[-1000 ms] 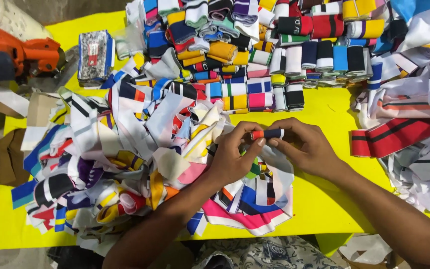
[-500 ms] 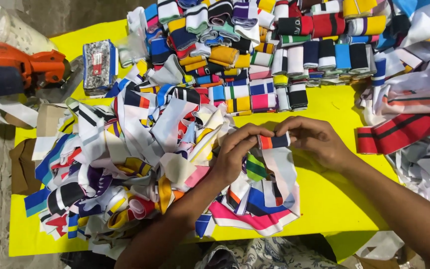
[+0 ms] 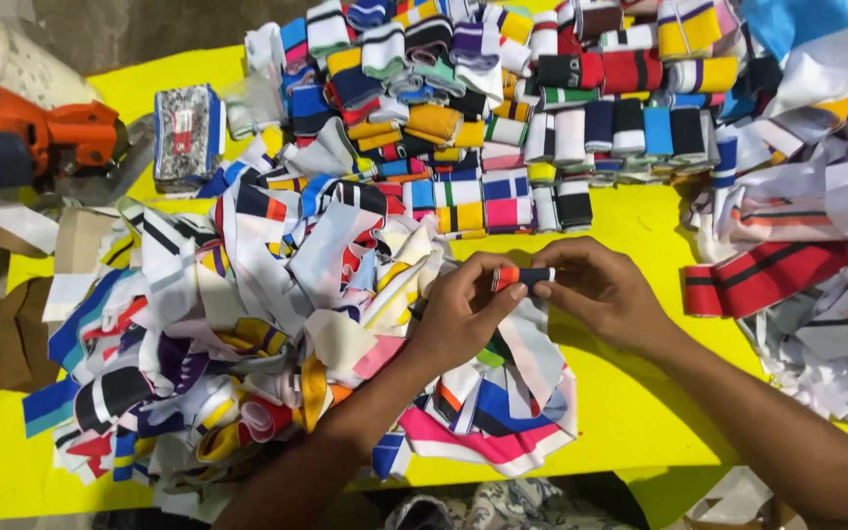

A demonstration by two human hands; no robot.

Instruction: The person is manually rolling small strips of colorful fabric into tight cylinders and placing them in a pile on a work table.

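Both my hands meet over the middle of a yellow table (image 3: 640,412). My left hand (image 3: 463,309) and my right hand (image 3: 601,290) pinch the two ends of a small folded striped fabric strip (image 3: 523,277), orange at the left and dark at the right. More of that strip hangs below, white with coloured stripes (image 3: 532,353). A loose heap of striped fabric strips (image 3: 247,324) lies to the left of my hands, touching my left forearm.
Rows of folded strip bundles (image 3: 503,118) are stacked at the back. More loose strips and a red-and-black striped band (image 3: 768,275) lie on the right. An orange tool (image 3: 41,132) and a small printed box (image 3: 186,132) sit at the back left.
The hands briefly let the strip hang open half a second ago; now they have folded it up again into a small packet pinched between both hands.
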